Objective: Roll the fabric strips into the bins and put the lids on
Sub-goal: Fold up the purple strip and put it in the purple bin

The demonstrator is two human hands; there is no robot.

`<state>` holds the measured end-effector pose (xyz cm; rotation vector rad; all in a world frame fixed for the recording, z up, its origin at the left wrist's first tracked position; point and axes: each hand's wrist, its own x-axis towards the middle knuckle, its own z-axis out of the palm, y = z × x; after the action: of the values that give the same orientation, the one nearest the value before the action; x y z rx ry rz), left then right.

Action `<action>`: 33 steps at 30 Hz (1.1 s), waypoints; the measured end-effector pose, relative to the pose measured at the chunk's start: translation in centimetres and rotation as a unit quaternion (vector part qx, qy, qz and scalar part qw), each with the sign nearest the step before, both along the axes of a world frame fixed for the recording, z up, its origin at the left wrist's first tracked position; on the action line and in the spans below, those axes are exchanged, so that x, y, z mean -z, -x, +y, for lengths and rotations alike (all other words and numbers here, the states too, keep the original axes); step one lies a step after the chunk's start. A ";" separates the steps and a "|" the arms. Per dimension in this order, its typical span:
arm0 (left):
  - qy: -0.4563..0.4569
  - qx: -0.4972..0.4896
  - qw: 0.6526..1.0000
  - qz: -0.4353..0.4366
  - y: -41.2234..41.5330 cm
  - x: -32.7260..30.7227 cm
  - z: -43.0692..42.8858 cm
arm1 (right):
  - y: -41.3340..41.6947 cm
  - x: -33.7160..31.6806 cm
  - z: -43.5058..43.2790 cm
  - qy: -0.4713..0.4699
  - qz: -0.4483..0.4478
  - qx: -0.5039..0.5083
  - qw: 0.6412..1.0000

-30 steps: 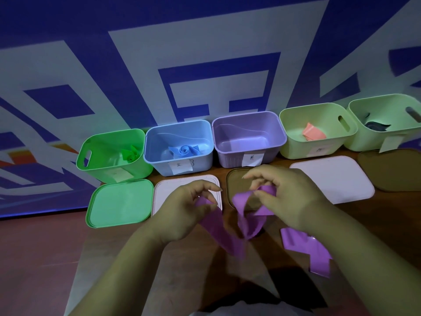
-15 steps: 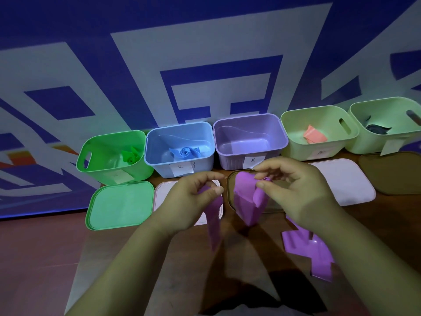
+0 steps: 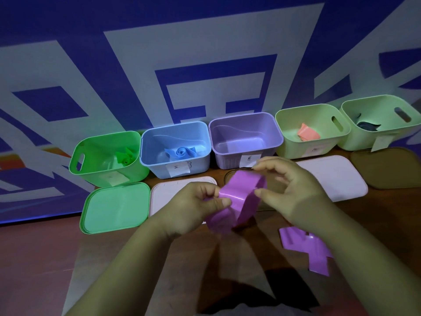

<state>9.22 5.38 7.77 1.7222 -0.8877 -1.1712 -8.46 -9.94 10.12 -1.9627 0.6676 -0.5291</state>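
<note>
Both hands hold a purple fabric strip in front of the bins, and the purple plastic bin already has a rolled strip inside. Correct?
Not quite: the head view shows the purple plastic bin empty. The rest stands: the left hand and right hand hold the purple fabric strip in front of it.

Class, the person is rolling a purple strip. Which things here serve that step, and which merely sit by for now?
In use: left hand, right hand, the purple strip they hold, purple bin.

Sitting by: green bin and blue bin, each already holding a strip; green lid; white lid; brown lid; loose purple strips on the table.
</note>
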 end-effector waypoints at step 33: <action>0.109 -0.026 0.937 -0.331 -0.7 -2.0 5.5 | -2.9 -0.3 6.6 -0.224 -0.037 -0.006 0.974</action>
<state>9.96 10.84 9.81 1.9607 -1.3005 -0.4133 -5.60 -3.37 10.41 -1.5161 0.6626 -0.3993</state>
